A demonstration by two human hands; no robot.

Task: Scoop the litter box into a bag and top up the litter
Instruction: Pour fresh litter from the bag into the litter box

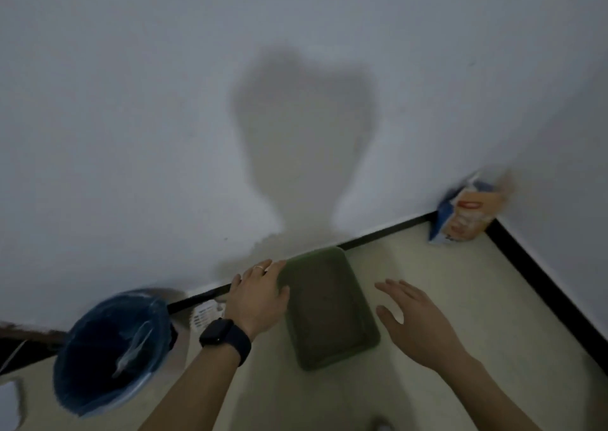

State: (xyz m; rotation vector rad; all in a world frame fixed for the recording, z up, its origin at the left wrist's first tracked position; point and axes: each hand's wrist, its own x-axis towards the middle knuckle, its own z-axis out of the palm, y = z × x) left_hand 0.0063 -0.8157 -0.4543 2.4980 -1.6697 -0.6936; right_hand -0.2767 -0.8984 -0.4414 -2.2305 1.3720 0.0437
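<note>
- Evidently, both hands are spread wide and hold nothing. The fingers [263, 268] of the left hand [260, 294] stretch along the far left rim of the litter box [329, 361], thumb over its edge; blur hides any contact. The right hand [411, 322] hovers just beside the right wall, apart from it.
- Likely purpose: the hands bracket the box to steady or shift it before scooping.
- Litter box: dull green, rectangular with rounded corners, on the floor [427, 266] near the black skirting. The litter inside is dim and no clumps can be made out.
- Blue-lined bin [98, 332]: left of the box, probably to receive the scoops.
- Litter packet [470, 213]: leaning in the far right corner, well apart, presumably for the top-up.
</note>
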